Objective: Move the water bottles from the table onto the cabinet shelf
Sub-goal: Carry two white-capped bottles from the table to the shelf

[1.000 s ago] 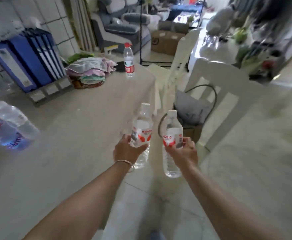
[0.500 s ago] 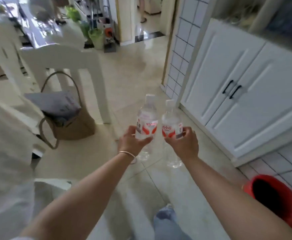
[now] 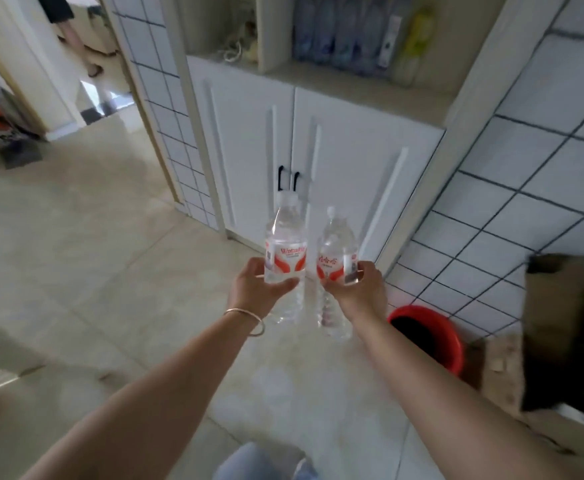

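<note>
Two bottles (image 3: 285,251) upright within grips

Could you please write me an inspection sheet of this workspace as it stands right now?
Surface: cabinet shelf, bare at its front edge.
Job's things: left bottle and right bottle, both upright, carried above the floor.
Clutter: row of bottles at the back of the shelf.
Hands: left hand grips the left bottle; right hand grips the right bottle.
Cables: a pale coil in the left compartment, too blurred to identify.
Surroundings: red bucket, cardboard box, closed cabinet doors.
</note>
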